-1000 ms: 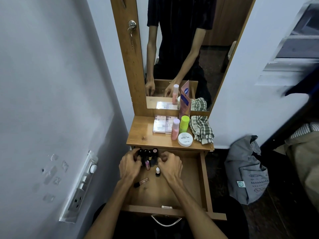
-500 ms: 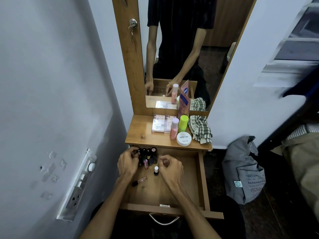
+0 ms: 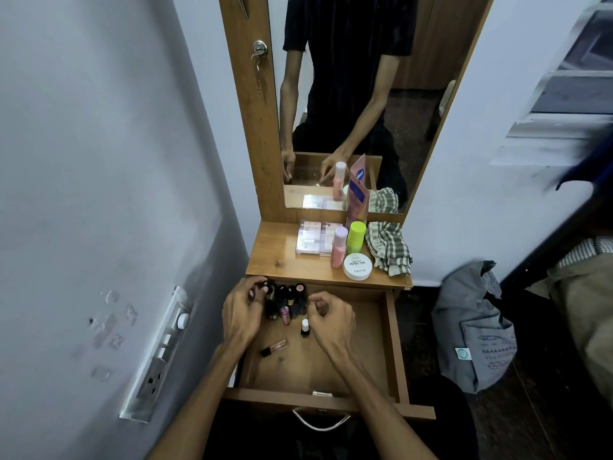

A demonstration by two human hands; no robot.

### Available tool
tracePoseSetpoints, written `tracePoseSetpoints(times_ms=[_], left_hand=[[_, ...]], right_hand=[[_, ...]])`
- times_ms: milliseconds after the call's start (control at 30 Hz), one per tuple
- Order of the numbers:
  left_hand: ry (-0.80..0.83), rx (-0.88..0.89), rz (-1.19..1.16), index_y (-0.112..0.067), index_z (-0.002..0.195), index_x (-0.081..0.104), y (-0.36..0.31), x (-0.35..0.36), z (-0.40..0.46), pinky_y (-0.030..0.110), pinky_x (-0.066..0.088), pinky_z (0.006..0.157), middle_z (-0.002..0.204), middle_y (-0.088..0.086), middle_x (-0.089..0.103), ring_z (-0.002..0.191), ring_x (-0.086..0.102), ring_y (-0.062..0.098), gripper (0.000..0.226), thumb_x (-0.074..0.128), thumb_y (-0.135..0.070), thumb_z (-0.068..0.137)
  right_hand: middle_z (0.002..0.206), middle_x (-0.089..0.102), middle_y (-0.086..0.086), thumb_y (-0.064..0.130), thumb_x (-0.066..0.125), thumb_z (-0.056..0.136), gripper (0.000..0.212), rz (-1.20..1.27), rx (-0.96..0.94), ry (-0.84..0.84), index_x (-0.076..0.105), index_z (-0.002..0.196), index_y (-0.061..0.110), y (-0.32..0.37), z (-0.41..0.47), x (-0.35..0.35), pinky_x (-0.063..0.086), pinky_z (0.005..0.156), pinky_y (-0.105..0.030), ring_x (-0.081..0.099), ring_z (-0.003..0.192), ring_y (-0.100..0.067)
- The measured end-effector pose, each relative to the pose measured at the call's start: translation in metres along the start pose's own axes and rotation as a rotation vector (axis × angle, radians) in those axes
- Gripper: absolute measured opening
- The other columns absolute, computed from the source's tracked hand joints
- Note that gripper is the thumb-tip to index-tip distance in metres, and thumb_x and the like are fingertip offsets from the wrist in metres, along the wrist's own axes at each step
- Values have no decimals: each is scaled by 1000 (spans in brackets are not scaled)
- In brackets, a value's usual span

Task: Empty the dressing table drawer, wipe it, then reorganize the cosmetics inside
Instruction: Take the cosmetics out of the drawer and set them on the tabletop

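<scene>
My left hand (image 3: 243, 312) pinched a bottle in the cluster of small bottles (image 3: 286, 302) at the drawer (image 3: 391, 346) back, centre frame, right hand (image 3: 330, 322) curled empty beside; crowded bottles risked toppling.

The drawer (image 3: 331, 370) and the counter (image 3: 275, 257) above it are warm orange-brown wood with a darker grain. On the counter, right of centre in the frame, a cloth (image 3: 389, 247) is checked in dark green and off-white. Beside it stand a lime-green bottle (image 3: 355, 237), a pink bottle (image 3: 338, 249) with a pale lilac cap, and a white round tub (image 3: 357, 266) with dark lettering. A pink tube (image 3: 358, 194) carries a blue panel. In the drawer, the small bottles (image 3: 288, 298) are mostly black, one pink (image 3: 285, 315), one dark with a white cap (image 3: 305, 328). The bag (image 3: 474, 330) at lower right is grey with a faint dark printed pattern. The walls are pale bluish white.
</scene>
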State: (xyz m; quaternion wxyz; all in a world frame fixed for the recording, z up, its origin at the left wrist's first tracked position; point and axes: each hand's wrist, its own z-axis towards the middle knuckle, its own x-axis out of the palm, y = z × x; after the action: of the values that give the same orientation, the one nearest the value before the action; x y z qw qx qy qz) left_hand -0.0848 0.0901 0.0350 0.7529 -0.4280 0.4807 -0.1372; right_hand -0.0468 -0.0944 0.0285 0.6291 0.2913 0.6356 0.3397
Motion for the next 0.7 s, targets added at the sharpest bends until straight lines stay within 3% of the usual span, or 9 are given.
tracePoseSetpoints(times_ms=[233, 433, 500, 700], left_hand=[[8, 131, -49, -27, 108, 66, -10, -28, 15, 28, 49, 69, 93, -13, 63, 85, 58, 1, 17, 64, -20, 93], [-18, 182, -65, -22, 106, 66, -43, -40, 54, 11, 41, 68, 93, -12, 63, 85, 57, -4, 14, 64, -16, 94], [-43, 186, -62, -20, 105, 66, -55, -39, 71, 12, 42, 68, 90, -15, 61, 83, 56, -7, 12, 63, -15, 94], [-56, 172, 64, -17, 109, 67, -68, -25, 126, 28, 46, 70, 101, -5, 65, 77, 57, 9, 14, 62, -17, 95]], right_hand=[[74, 71, 12, 28, 68, 79, 17, 11, -8, 12, 77, 93, 30, 10, 2, 3, 55, 66, -31, 67, 72, -9], [71, 69, 12, 39, 66, 86, 24, -72, -12, 103, 76, 107, 34, 29, 13, 8, 57, 76, -32, 70, 81, -16], [80, 73, 9, 42, 65, 89, 28, -120, -26, 134, 74, 114, 34, 34, 17, 11, 57, 81, -35, 71, 89, -20], [102, 77, -3, 46, 61, 92, 37, -264, -39, 185, 68, 126, 35, 41, 21, 26, 53, 88, -37, 69, 103, -30]])
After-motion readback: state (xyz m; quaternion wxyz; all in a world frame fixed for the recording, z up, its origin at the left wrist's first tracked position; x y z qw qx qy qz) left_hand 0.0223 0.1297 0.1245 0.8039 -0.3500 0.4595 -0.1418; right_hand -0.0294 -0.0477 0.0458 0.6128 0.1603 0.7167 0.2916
